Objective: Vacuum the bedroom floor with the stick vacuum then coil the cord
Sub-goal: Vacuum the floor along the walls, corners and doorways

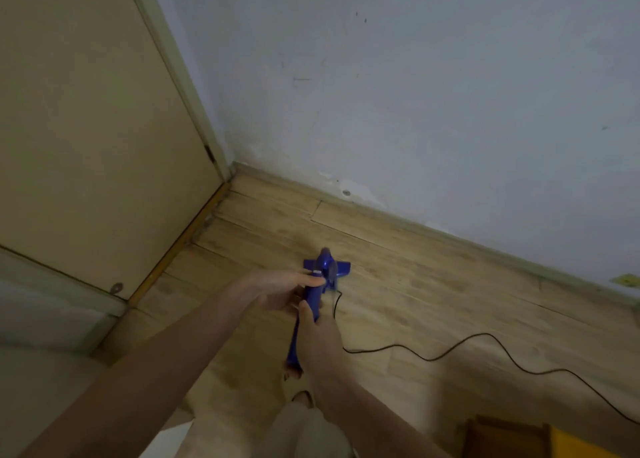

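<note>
Vacuuming step under way: right hand (317,339) and left hand (277,289) both wrap the stick vacuum (308,305), head near wall corner; next, likely sweep clear of trailing cord (485,346).

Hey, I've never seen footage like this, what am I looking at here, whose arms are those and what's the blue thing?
This is one picture from a camera worn on a person's head, looking down. The arms are that person's own. The right hand grips the handle of a blue stick vacuum; the left hand holds it higher up. Its floor head sits on the wooden floor near a room corner, beside a closed door. A black cord trails loose across the floor to the right.
</note>
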The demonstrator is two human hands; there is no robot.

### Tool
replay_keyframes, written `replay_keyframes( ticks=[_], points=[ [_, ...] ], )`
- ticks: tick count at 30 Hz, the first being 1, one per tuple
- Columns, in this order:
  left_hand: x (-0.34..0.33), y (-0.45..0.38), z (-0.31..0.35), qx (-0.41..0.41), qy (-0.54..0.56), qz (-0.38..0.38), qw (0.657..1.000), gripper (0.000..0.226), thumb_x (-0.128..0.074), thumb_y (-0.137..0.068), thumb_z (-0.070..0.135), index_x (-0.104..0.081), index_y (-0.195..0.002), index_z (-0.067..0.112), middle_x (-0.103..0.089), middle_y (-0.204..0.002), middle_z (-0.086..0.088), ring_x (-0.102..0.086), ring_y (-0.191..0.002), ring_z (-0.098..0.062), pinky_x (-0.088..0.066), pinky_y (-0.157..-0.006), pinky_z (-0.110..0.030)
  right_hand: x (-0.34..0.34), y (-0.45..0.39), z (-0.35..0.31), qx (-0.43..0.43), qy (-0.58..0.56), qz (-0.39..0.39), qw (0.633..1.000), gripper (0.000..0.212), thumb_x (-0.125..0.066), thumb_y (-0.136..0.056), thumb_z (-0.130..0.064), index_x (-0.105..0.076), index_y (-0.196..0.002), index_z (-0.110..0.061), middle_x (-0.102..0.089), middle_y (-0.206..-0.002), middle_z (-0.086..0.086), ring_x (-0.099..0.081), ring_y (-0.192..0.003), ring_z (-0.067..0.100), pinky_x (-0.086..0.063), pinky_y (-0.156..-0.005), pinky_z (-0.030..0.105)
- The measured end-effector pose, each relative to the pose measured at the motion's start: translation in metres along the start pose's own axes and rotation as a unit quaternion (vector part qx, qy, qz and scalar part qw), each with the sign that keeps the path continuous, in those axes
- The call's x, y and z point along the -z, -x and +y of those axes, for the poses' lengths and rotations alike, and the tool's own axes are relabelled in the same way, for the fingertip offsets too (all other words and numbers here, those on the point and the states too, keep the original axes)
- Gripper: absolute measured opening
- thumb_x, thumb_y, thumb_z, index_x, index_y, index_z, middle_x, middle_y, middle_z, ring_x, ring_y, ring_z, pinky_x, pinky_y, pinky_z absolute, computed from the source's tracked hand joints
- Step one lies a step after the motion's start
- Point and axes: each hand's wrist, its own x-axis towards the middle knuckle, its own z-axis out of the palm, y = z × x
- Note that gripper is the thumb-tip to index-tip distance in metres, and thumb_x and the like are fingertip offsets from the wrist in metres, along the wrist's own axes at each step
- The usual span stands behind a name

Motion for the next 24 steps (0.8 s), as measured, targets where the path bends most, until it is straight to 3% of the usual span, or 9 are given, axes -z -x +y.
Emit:
replay_keyframes(
  ticks=[5,11,18,24],
  points=[
    [0.001,-0.006,0.039,-0.032,0.040,-0.040,0.998,0.054,-0.074,-0.079,0.043,-0.058,-0.127,0.021,-0.064,-0.123,-0.013,-0.065,-0.109,-0.030,-0.053,-0.093,-0.048,-0.002,-0.055,-0.005,-0.036,0.008,0.057,0.998,0.033,-0.040,-0.102,-0.043,-0.048,-0.082,-0.018,-0.048,-0.067,0.000,-0.046,-0.052,0.011,-0.039,-0.046,0.022],
    [0.007,-0.024,0.082,-0.072,0.044,-0.053,0.995,0.041,-0.053,-0.098,0.027,-0.046,-0.136,0.013,-0.057,-0.130,-0.020,-0.062,-0.111,-0.033,-0.057,-0.082,-0.037,0.000,-0.114,-0.031,-0.081,-0.029,0.110,0.990,0.042,-0.036,-0.102,-0.047,-0.051,-0.084,-0.012,-0.055,-0.072,0.009,-0.051,-0.049,0.018,-0.044,-0.048,0.027],
    [0.006,-0.035,0.112,-0.070,0.122,-0.038,0.989,0.038,-0.055,-0.098,0.026,-0.046,-0.132,0.013,-0.059,-0.121,-0.020,-0.064,-0.099,-0.032,-0.056,-0.074,-0.036,0.026,-0.141,-0.053,-0.005,0.048,0.116,0.992,0.046,-0.047,-0.099,-0.044,-0.063,-0.090,-0.002,-0.054,-0.058,0.006,-0.047,-0.034,0.009,-0.037,-0.035,0.019],
    [-0.031,-0.032,0.141,-0.074,0.200,0.013,0.977,0.037,-0.053,-0.098,0.023,-0.045,-0.132,0.010,-0.058,-0.109,-0.015,-0.065,-0.085,-0.027,-0.056,-0.059,-0.034,0.081,-0.147,-0.076,0.020,0.107,0.085,0.990,0.054,-0.050,-0.098,-0.045,-0.065,-0.089,0.006,-0.057,-0.057,0.012,-0.049,-0.035,0.017,-0.039,-0.036,0.024]
  ],
)
